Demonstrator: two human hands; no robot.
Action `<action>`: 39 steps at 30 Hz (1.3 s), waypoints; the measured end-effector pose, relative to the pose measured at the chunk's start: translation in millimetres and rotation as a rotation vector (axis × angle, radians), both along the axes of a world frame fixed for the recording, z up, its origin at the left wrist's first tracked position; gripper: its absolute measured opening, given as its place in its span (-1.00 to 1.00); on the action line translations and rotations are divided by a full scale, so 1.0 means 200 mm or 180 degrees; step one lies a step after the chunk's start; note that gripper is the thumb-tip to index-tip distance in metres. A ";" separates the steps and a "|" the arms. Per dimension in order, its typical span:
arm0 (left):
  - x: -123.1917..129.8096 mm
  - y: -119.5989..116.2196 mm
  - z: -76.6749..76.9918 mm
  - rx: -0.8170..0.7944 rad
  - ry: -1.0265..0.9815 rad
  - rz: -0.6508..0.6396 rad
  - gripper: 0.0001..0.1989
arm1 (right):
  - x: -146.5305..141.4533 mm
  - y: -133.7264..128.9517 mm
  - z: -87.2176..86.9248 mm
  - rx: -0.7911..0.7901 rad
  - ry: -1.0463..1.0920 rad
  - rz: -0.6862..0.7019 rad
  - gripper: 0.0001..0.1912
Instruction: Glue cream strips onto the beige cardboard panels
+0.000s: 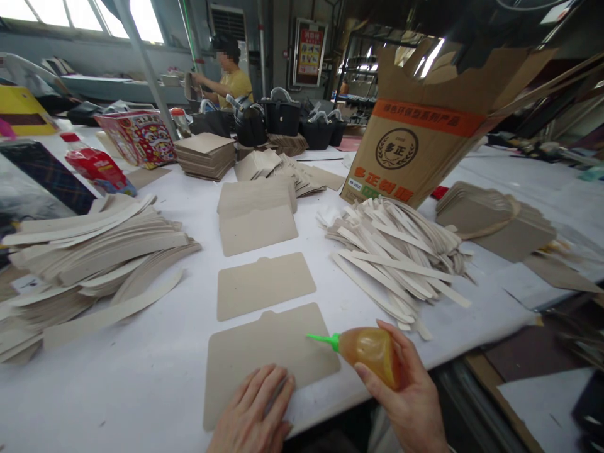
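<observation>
In my right hand (401,384) is a squeeze bottle (370,352) of amber liquid, lying on its side with its green nozzle pointing left. The nozzle tip is over the right part of the nearest grey-beige cardboard panel (264,352); whether it touches I cannot tell. My left hand (257,409) lies with fingers stretched on the lower edge of that panel. Beyond it is a second tabbed panel (265,286), lying apart. Further back, a fanned row of similar panels (257,220) overlaps.
Loose cardboard strips lie in a left pile (108,251) and a right pile (391,245). A large carton (415,145) stands behind the right pile. A red bottle (97,165), stacked boards (205,156) and black bags (283,116) are farther back. A person (233,78) works beyond.
</observation>
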State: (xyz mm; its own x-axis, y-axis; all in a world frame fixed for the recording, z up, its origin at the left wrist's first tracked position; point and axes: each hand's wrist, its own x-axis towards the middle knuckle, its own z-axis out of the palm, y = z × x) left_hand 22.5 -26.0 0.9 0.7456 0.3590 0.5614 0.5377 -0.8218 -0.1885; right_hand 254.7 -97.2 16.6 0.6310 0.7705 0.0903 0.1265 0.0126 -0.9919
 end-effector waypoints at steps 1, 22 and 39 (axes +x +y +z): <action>0.00 0.00 0.00 -0.0007 -0.0007 -0.0012 -0.58 | 0.01 0.00 -0.01 0.0010 -0.0055 0.0032 -0.29; 0.00 0.02 -0.03 0.0253 0.0195 -0.0093 -0.58 | 0.02 0.03 -0.04 0.0014 -0.0990 -0.0035 -0.35; 0.00 0.01 -0.03 0.0040 0.0073 -0.0036 -0.61 | 0.04 0.03 -0.04 -0.0004 -0.1240 0.0049 -0.36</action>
